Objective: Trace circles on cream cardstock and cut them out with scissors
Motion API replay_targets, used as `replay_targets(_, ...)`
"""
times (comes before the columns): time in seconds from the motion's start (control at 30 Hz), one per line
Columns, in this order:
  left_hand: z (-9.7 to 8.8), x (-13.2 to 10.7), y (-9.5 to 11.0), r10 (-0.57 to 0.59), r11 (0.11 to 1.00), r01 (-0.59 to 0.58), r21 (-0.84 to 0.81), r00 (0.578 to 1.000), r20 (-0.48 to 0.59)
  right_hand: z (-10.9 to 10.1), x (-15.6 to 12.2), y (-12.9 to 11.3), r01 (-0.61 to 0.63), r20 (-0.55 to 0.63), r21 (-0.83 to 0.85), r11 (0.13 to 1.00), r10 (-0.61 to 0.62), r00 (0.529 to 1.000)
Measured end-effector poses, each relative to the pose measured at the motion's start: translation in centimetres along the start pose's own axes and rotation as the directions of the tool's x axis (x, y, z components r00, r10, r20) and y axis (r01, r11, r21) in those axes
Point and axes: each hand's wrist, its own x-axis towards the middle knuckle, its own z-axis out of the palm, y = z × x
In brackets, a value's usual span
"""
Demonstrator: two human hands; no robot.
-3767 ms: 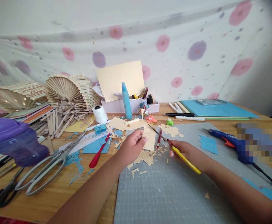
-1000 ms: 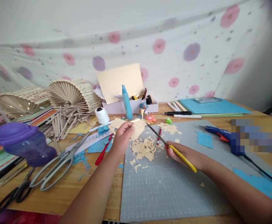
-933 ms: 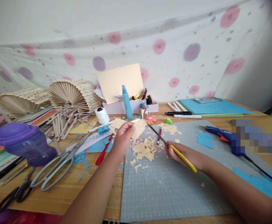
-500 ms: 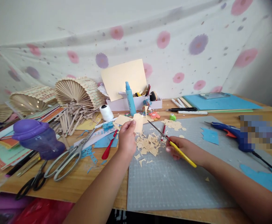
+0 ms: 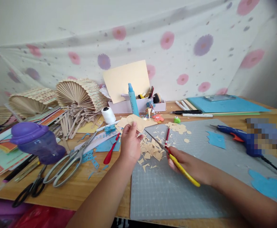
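Yellow-handled metal scissors (image 5: 179, 167), cream paper piece (image 5: 139, 125) with round outlines, gray gridded mat (image 5: 166, 196), far white sheet (image 5: 141, 52) is all pink-and-purple floral.

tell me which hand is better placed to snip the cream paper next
Probably the right: the right hand holds the yellow-handled scissors, blades pointing toward the cream paper, while the left hand is occupied gripping that piece.

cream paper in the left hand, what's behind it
A blue bottle stands behind the cream paper, with other cream pieces showing either side. The bottle's base is covered.
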Motion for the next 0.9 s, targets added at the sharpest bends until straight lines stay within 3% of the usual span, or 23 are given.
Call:
replay_targets(0.3, -0.3, -0.6, -0.8, 0.170, 0.955, -0.207, 0.215, 0.970, 0.176, 0.0, 0.3, 0.4, 0.045, -0.029, 0.033, 0.998, -0.044, 0.999)
replay_targets(0.53, -0.3, -1.0, -1.4, 0.140, 0.935, -0.217, 0.279, 0.952, 0.272, 0.2, 0.4, 0.7, 0.137, -0.073, 0.166, 0.976, -0.127, 0.989)
replay_targets(0.67, -0.3, -0.9, -1.3, 0.133, 0.946, -0.199, 0.255, 0.958, 0.253, 0.1, 0.4, 0.7, 0.112, -0.052, 0.222, 0.969, -0.103, 0.993)
replay_targets(0.9, 0.0, -0.5, -0.6, 0.158, 0.980, -0.167, 0.110, 0.984, 0.082, 0.2, 0.4, 0.9, 0.131, -0.046, 0.133, 0.982, -0.126, 0.991)
